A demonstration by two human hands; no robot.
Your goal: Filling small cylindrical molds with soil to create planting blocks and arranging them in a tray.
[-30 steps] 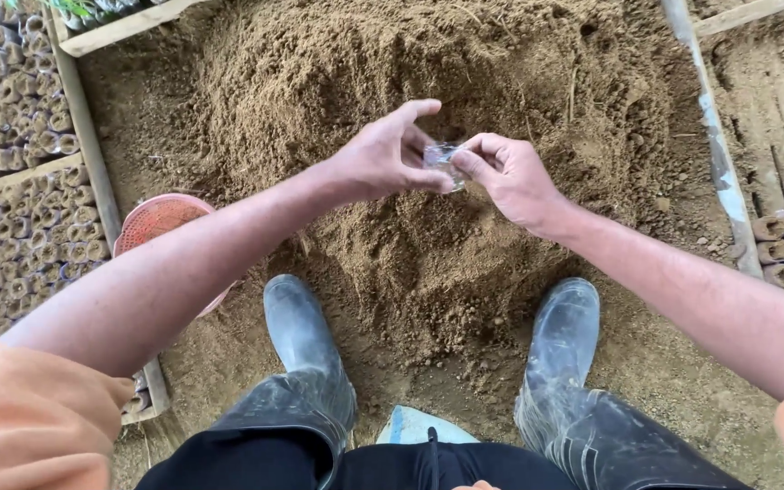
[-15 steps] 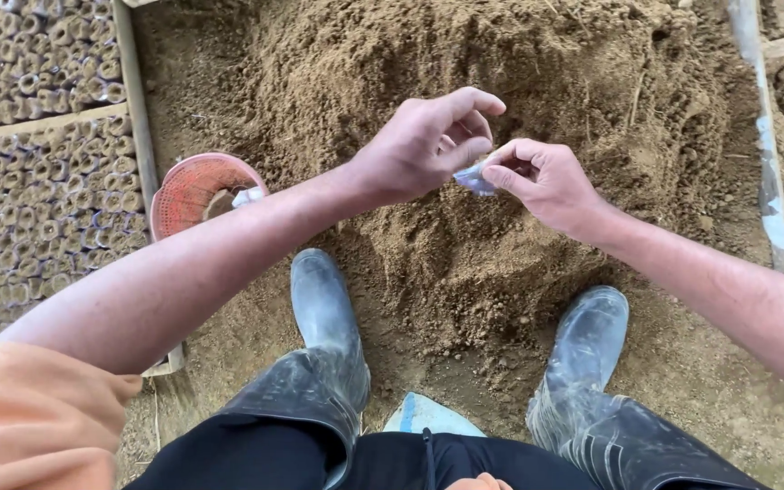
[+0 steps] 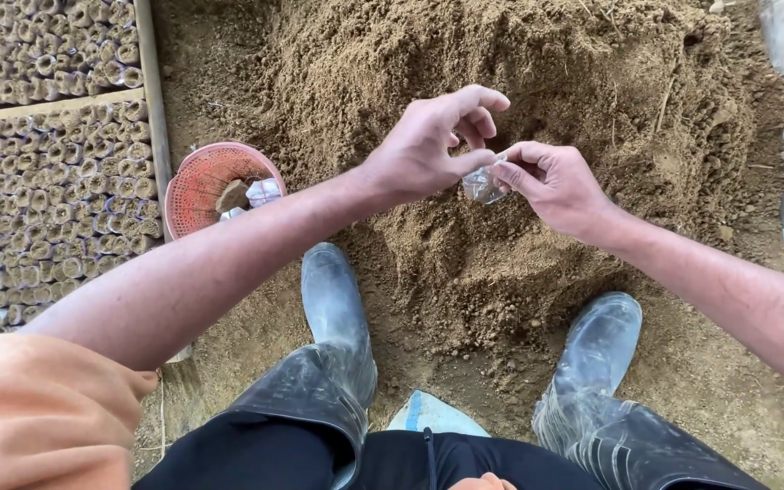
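At nine o'clock, filled seedling bags (image 3: 56, 172) sit beside a red basket (image 3: 215, 181). At centre, the left hand (image 3: 428, 150) and right hand (image 3: 555, 186) pinch one small clear plastic bag (image 3: 483, 184) above the soil pile (image 3: 519, 82), seemingly opening its mouth for filling.

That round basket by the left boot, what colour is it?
Reddish-orange basket, seen in the head view.

Both hands, left hand (image 3: 428, 150) & right hand (image 3: 555, 186), pinching small clear bag (image 3: 483, 184), over soil heap (image 3: 546, 82), red basket (image 3: 210, 181) nearby
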